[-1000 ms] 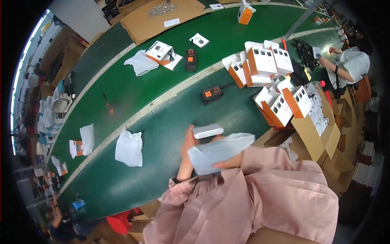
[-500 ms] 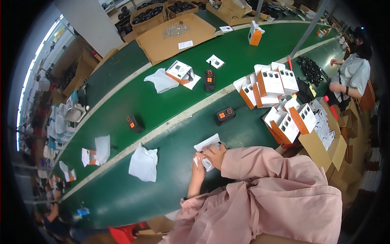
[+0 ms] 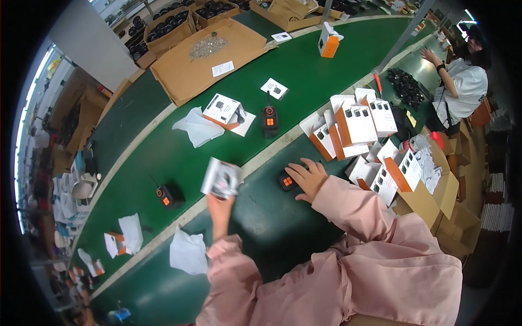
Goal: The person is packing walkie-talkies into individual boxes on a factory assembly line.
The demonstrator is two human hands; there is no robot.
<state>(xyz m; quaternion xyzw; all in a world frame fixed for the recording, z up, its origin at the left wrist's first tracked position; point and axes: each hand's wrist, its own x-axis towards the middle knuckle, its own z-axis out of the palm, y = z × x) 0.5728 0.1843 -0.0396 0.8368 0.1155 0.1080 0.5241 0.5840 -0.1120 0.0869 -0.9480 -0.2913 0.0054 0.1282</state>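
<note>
My left hand is closed around the lower end of a small white carton, held up over the belt's near edge. The carton is open on top and smeared by motion, so its contents are hard to make out. My right hand has its fingers spread over the right end of a black boxy device with orange buttons. Whether the fingertips press on it, I cannot tell. Left of my left forearm lies a white bag on the dark green table.
On the green belt are an antenna device, another device, an opened carton and a white bag. Open cartons pile up at right, beside a brown box. A co-worker is at far right.
Both hands were together at the white carton. My left hand has carried it left and away toward the belt; my right hand has let go and moved to the black device.
</note>
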